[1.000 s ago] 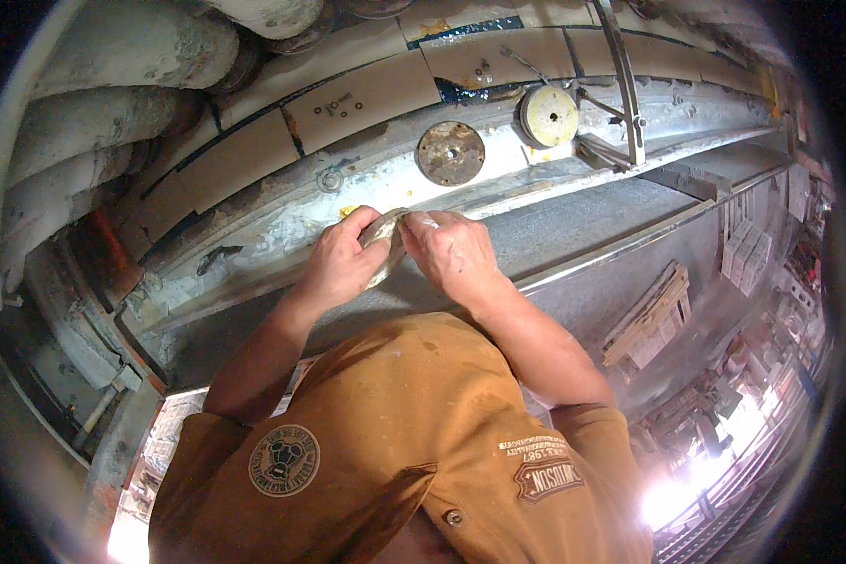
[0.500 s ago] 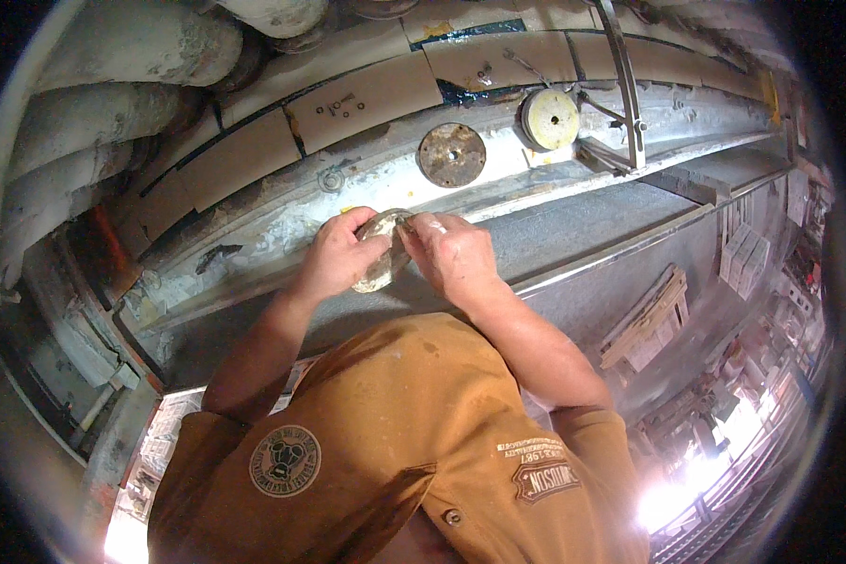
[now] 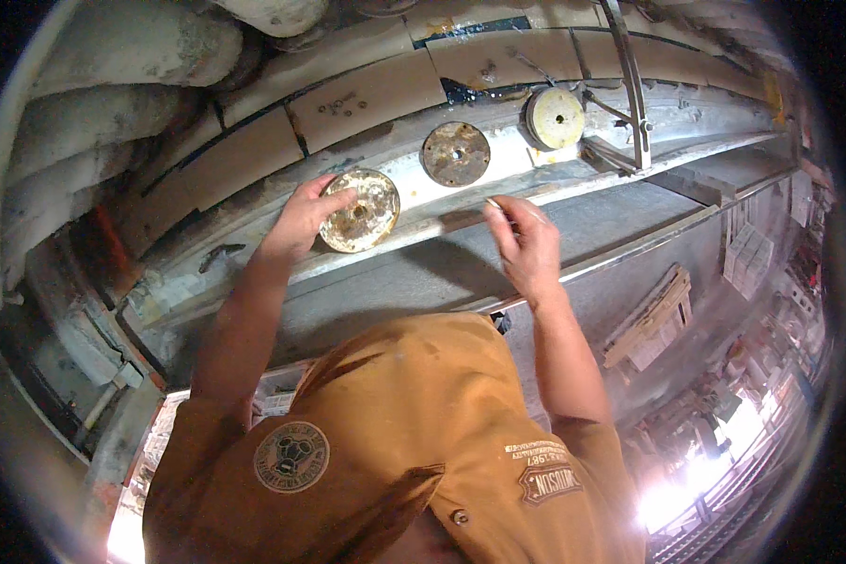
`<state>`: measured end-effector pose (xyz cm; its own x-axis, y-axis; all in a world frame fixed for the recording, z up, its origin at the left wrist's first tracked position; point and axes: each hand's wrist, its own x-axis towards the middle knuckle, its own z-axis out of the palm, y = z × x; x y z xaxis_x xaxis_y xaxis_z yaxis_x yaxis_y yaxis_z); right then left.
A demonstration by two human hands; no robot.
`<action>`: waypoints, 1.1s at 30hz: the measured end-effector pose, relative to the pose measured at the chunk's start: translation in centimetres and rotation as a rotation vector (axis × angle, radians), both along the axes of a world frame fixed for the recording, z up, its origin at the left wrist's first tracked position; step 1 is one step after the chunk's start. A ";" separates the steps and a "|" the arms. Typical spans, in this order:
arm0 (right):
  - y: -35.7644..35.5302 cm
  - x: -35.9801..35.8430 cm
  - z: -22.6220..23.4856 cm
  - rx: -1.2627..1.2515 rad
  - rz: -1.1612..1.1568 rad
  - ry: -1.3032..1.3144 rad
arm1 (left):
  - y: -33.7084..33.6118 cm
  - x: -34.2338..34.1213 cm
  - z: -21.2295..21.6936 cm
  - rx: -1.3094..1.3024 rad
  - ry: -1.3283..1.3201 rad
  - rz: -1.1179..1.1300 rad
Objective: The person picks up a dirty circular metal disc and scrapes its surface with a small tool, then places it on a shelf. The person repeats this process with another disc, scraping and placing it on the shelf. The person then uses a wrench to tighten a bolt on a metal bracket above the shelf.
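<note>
Now a rusty pale disc [image 3: 359, 210] is gripped at its left edge by the left hand [image 3: 301, 218], pressed against the grey ledge [image 3: 573, 179]; further right, a thin pin [image 3: 494, 205] is pinched by the right hand [image 3: 528, 246], fingers curled.

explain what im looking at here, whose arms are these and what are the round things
This is a fisheye view from a camera worn on a person's head, looking down, so straight edges bend. The arms are the wearer's own. The left hand presses a stained round disc against a pale ledge. The right hand pinches a small thin item, too small to identify. Further along sit a rusty disc and a cream disc. The orange garment below is the wearer's.
</note>
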<state>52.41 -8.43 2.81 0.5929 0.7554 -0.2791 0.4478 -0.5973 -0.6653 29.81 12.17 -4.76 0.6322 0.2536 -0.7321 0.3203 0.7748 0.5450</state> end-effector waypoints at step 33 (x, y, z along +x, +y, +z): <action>-7.0 3.2 -0.5 0.017 -0.226 -0.532 | 9.4 3.0 -11.0 1.418 0.584 -0.430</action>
<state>55.62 -15.39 2.30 0.7953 0.5957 0.1127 0.5861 -0.7078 -0.3943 32.77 21.57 -15.73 0.5628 0.7951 -0.2260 0.7861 -0.4303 0.4438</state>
